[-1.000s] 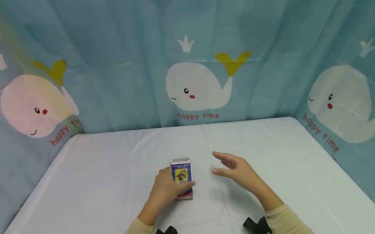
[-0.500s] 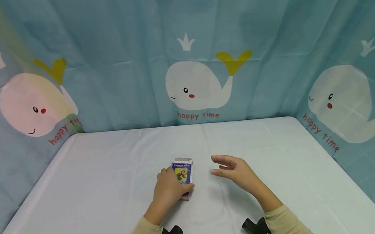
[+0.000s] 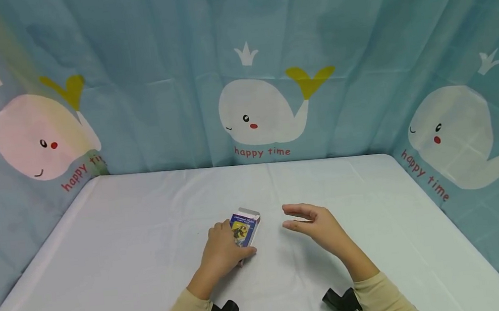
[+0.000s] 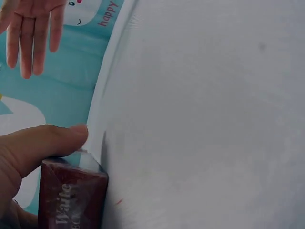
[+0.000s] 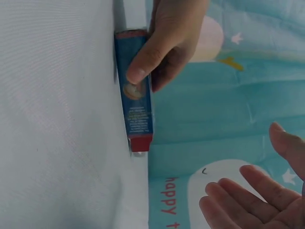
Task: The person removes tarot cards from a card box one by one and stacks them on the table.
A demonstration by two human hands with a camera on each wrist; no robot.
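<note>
Box (image 3: 244,227), lower left hidden by left hand (image 3: 221,248) gripping it; right hand (image 3: 318,225) relaxed, apart.

Card box (image 3: 247,225) is blue with some yellow and red, tablecloth (image 3: 325,183) plain white, curtain (image 3: 159,124) teal with pale whales (image 3: 268,115).

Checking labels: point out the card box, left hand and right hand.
Card box (image 3: 244,228): head view, on its printed front.
Left hand (image 3: 223,247): head view, on the back of it.
Right hand (image 3: 318,223): head view, mid-hand, behind the thumb.
</note>
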